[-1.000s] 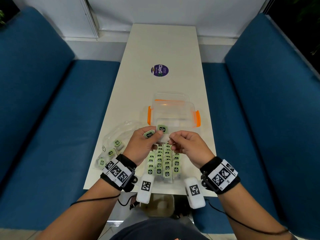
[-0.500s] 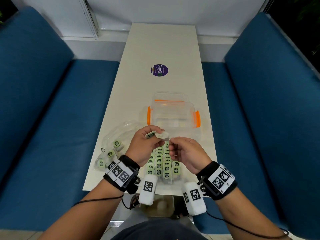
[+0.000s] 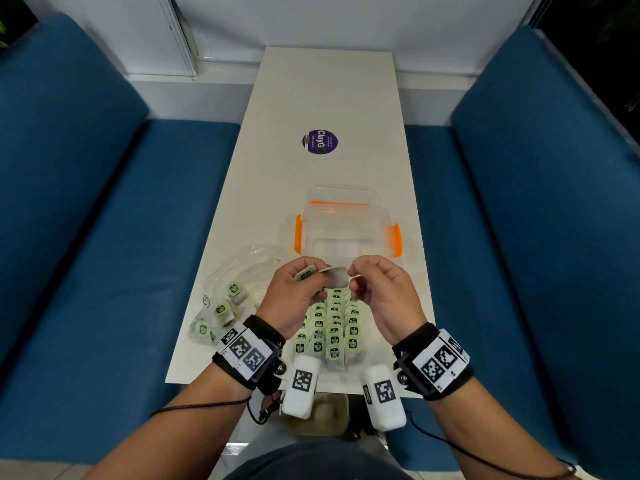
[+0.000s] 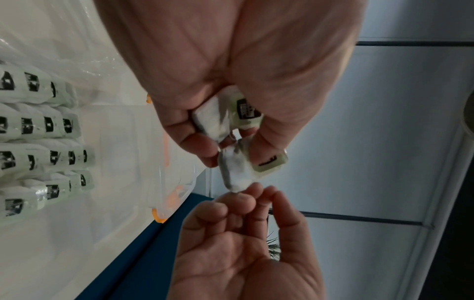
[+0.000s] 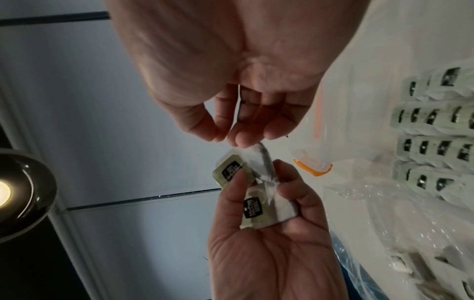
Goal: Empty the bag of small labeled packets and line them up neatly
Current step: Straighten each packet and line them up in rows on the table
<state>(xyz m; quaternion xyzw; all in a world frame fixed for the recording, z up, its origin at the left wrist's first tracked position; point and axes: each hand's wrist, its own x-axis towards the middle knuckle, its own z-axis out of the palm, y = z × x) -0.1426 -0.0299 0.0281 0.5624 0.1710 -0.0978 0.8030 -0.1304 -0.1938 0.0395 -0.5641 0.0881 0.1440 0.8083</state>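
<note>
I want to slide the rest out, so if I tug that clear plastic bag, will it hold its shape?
Probably not: the bag lies crumpled, so it looks floppy. It seems light and may drag. The packets inside could shift.

A long white table [image 3: 325,98] runs between two blue upholstered benches, the left bench [image 3: 86,237] and the right bench [image 3: 540,220], and ends at a white wall [image 3: 346,19]. A round purple sticker [image 3: 320,141] lies on the tabletop, and a lit ceiling lamp [image 5: 15,192] glows overhead.
</note>
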